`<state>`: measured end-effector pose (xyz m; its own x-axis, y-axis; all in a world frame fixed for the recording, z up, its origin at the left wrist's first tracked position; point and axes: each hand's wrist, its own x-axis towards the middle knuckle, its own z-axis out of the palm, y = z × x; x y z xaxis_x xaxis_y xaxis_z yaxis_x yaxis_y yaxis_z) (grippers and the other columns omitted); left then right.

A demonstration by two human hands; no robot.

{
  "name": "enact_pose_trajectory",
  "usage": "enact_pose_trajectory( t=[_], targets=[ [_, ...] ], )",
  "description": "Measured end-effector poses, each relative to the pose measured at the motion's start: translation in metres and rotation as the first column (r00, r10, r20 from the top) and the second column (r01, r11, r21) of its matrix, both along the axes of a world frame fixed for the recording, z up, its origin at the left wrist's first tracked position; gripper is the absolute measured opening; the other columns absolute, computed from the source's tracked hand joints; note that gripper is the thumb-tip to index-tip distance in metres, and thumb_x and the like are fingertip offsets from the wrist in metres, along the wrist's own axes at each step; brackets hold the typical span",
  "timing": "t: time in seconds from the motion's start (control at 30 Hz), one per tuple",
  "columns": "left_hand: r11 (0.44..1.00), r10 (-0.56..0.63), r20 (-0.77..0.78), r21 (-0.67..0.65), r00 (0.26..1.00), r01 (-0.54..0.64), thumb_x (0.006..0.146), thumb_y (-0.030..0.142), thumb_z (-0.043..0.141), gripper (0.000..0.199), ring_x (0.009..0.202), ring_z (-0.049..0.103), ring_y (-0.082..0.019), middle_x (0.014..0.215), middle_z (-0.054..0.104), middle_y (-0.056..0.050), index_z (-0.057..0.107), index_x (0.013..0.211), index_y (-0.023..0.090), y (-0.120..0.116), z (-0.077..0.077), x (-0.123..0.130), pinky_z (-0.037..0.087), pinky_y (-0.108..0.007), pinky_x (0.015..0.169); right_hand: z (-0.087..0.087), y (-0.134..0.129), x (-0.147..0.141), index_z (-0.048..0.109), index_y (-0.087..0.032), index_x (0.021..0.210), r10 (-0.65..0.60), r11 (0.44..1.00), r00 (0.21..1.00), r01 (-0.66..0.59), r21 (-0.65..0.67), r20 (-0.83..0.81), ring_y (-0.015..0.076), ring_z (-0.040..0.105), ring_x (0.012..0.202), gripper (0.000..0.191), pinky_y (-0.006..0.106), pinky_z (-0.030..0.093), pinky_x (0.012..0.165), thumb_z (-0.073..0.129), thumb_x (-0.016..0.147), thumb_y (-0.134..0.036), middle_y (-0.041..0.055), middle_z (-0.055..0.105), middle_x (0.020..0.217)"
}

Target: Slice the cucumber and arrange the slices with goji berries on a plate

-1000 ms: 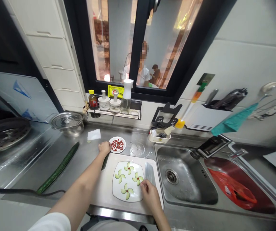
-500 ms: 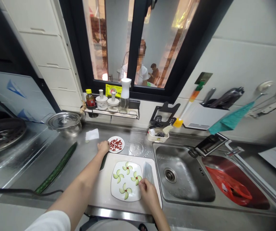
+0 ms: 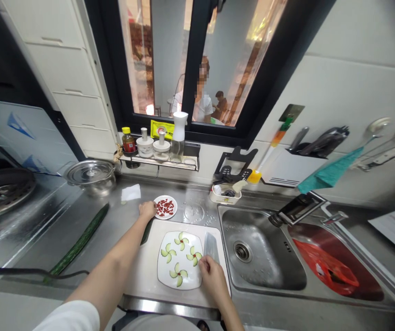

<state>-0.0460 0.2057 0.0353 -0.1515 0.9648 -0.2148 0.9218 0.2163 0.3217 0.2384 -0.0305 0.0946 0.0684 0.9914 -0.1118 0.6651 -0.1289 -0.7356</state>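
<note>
My left hand point(image 3: 147, 210) is closed at the left rim of a small white plate point(image 3: 166, 217) of red pieces; what its fingers grip is too small to name. My right hand point(image 3: 211, 272) is pinched closed at the right edge of a square white plate point(image 3: 165, 277); anything between its fingertips is hidden. Green slices with red centres form several pinwheels on that plate, which lies on a white cutting board point(image 3: 142, 280). A knife blade point(image 3: 211, 246) lies on the board beyond my right hand. Part of a dark green piece point(image 3: 146, 232) shows under my left wrist.
A long cucumber point(image 3: 80, 241) and a lidded pot point(image 3: 92, 177) are on the left. Sinks point(image 3: 266, 257) are on the right, one with a red bag point(image 3: 328, 271). Behind stand a condiment rack point(image 3: 163, 161) and a small container point(image 3: 225, 198). People show through the window.
The view has shifted very slightly. Both hands stay in nearly the same places, and the plates and pinwheels look unchanged.
</note>
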Motion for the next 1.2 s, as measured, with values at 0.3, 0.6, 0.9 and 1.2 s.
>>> enact_pose_trajectory(
  t=[0.3, 0.6, 0.9, 1.2],
  targets=[
    [0.986, 0.111, 0.311, 0.083, 0.944, -0.143, 0.07, 0.033, 0.064, 0.016, 0.094, 0.061, -0.026, 0.085, 0.07, -0.011, 0.066, 0.068, 0.017, 0.0, -0.001, -0.008, 0.041, -0.034, 0.084, -0.001, 0.002, -0.002, 0.056, -0.021, 0.07, -0.005, 1.0, 1.0, 0.006, 0.03, -0.003, 0.0178, 0.057, 0.063, 0.03, 0.025, 0.038, 0.057, 0.042, 0.081, -0.045, 0.0032, 0.063, 0.066],
    [0.954, 0.115, 0.792, 0.08, 0.6, -0.288, 0.066, 0.034, 0.066, 0.023, 0.063, 0.061, -0.014, 0.067, 0.066, -0.005, 0.063, 0.074, 0.013, -0.021, 0.014, 0.008, 0.047, -0.024, 0.061, -0.007, 0.004, -0.003, 0.057, -0.021, 0.073, 0.029, 0.999, 1.0, -0.029, 0.029, -0.004, 0.0166, 0.055, 0.063, 0.031, 0.024, 0.037, 0.057, 0.041, 0.085, -0.044, 0.0024, 0.063, 0.067],
    [0.982, 0.039, 0.999, -0.035, 0.013, -0.184, 0.058, 0.031, 0.077, 0.033, 0.065, 0.063, -0.013, 0.074, 0.068, -0.006, 0.065, 0.082, 0.013, -0.068, 0.069, 0.034, 0.046, -0.021, 0.055, 0.012, 0.033, -0.021, 0.058, -0.019, 0.071, 0.11, 0.989, 0.994, -0.108, 0.1, -0.017, 0.0148, 0.052, 0.057, 0.027, 0.023, 0.034, 0.053, 0.044, 0.082, -0.04, 0.0012, 0.059, 0.061],
    [0.982, -0.089, 0.987, 0.109, 0.132, -0.156, 0.065, 0.036, 0.075, 0.036, 0.08, 0.067, -0.018, 0.085, 0.071, -0.008, 0.069, 0.092, 0.014, -0.106, 0.126, 0.045, 0.051, -0.026, 0.069, 0.081, 0.079, -0.046, 0.063, -0.019, 0.084, 0.2, 0.906, 0.98, -0.194, 0.376, 0.025, 0.0145, 0.055, 0.07, 0.021, 0.024, 0.039, 0.065, 0.047, 0.085, -0.033, 0.0022, 0.063, 0.076]
  ],
)
